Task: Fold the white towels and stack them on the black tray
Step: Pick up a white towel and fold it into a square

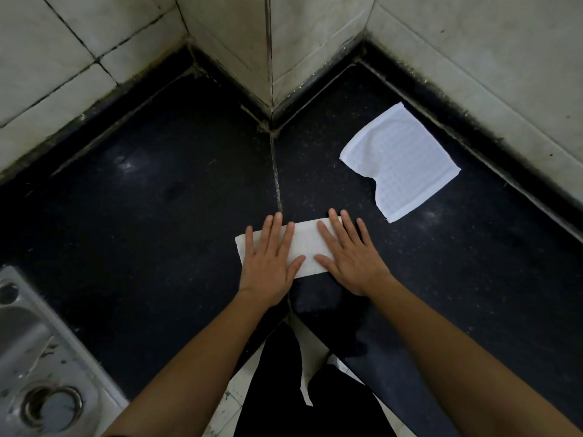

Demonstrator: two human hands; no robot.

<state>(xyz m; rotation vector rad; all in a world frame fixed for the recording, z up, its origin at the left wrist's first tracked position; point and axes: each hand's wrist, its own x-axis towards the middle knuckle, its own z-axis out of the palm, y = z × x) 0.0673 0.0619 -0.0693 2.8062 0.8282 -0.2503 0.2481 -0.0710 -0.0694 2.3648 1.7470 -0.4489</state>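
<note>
A white towel (pixel 307 247), folded into a narrow strip, lies on the black countertop (pixel 157 200) near its front corner. My left hand (pixel 271 260) rests flat on the strip's left part, fingers spread. My right hand (pixel 350 257) lies flat on its right part, fingers spread too. Neither hand grips anything. A second white towel (pixel 400 162), checked in texture and loosely laid with one corner turned over, sits farther back on the right. No black tray is in view.
A steel sink (pixel 41 357) with a round drain sits at the lower left. Pale tiled walls (pixel 271 42) close the back, with a corner jutting towards the middle. Dark trousers and a light floor show below the counter's inner corner.
</note>
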